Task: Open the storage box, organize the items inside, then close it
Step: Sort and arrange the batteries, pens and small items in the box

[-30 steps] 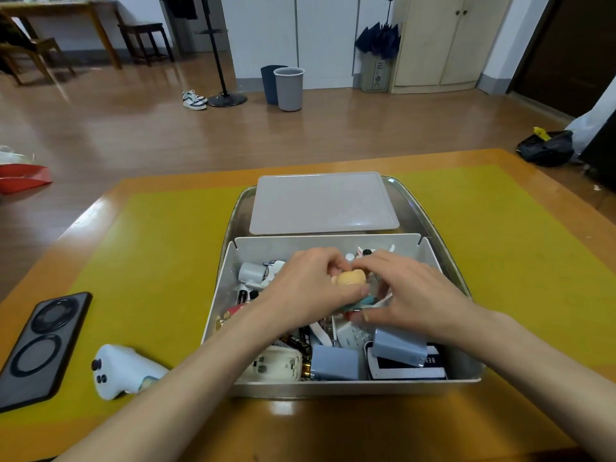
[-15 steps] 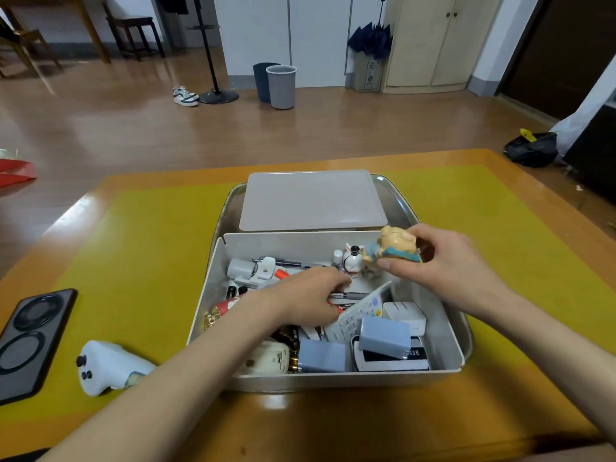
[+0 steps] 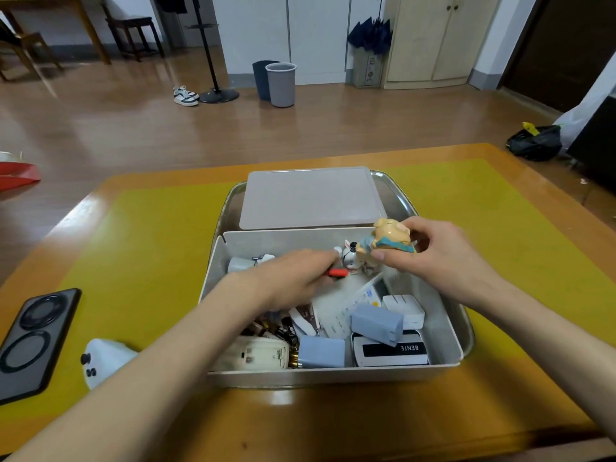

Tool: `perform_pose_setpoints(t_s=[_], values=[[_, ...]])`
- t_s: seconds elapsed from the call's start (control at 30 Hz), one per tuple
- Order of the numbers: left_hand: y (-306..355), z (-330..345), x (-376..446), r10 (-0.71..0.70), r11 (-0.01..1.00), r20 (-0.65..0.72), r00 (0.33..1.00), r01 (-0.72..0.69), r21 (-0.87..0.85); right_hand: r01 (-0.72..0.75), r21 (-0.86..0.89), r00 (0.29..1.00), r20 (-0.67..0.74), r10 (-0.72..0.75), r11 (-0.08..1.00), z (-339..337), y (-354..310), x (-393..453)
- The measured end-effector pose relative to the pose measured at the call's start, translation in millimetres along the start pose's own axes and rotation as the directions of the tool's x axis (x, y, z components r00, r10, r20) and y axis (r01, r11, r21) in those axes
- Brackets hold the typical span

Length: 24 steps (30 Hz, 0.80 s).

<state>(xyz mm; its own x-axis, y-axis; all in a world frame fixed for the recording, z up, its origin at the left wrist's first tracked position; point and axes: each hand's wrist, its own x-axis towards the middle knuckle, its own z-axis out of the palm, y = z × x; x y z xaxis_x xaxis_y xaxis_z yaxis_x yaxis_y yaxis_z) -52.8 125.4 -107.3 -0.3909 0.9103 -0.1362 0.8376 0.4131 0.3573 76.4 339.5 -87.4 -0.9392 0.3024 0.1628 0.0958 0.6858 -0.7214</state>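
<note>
Right hand point(image 3: 446, 258): gripping a pig figurine point(image 3: 388, 240), holding it above the far right corner of the storage box point(image 3: 446, 331).
Left hand point(image 3: 293, 281): reaching into the box, fingers curling round a red pen point(image 3: 338, 272).
Lid point(image 3: 310, 198): lying flat behind the box, on a metal tray point(image 3: 398, 195).
Box contents: blue adapters, white charger, remote, batteries.
Surface point(image 3: 150, 248): carrying phone point(image 3: 33, 341) and white controller point(image 3: 103, 360) at left.

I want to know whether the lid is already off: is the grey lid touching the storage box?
Apart. The head view shows the grey lid lying flat beyond the storage box, with a thin strip of the metal tray between them.
</note>
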Motion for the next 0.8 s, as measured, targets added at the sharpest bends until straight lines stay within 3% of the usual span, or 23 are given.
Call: perform_pose_setpoints(t_s=[0.13, 0.33, 0.47, 0.57, 0.63, 0.8], values=[[-11, -33, -30, -0.059, 0.986, -0.164, 0.985, 0.032, -0.163, -0.007, 0.006, 1.0, 0.008, 0.007, 1.0, 1, -3, 1], [-12, -39, -62, -0.194, 0.974, -0.235, 0.953, 0.158, -0.165, -0.008, -0.006, 0.999, 0.039, 0.008, 1.0, 3, -8, 2], [0, -31, -69, -0.146, 0.986, -0.105, 0.984, 0.136, -0.1, 0.004, -0.014, 0.998, 0.059, -0.004, 1.0, 5, -10, 2], [9, -11, -71, -0.123, 0.989, 0.053, 0.991, 0.118, 0.088, 0.015, -0.02, 0.997, 0.075, -0.013, 1.0, 6, -13, 1], [13, -3, -70, -0.123, 0.976, 0.063, 0.99, 0.11, 0.186, 0.013, -0.023, 0.998, 0.068, -0.011, 1.0, 5, -14, 1], [9, -14, -67, -0.171, 0.982, 0.079, 0.982, 0.164, 0.095, -0.018, -0.064, 0.999, 0.039, 0.021, 0.998, 3, -15, 0]])
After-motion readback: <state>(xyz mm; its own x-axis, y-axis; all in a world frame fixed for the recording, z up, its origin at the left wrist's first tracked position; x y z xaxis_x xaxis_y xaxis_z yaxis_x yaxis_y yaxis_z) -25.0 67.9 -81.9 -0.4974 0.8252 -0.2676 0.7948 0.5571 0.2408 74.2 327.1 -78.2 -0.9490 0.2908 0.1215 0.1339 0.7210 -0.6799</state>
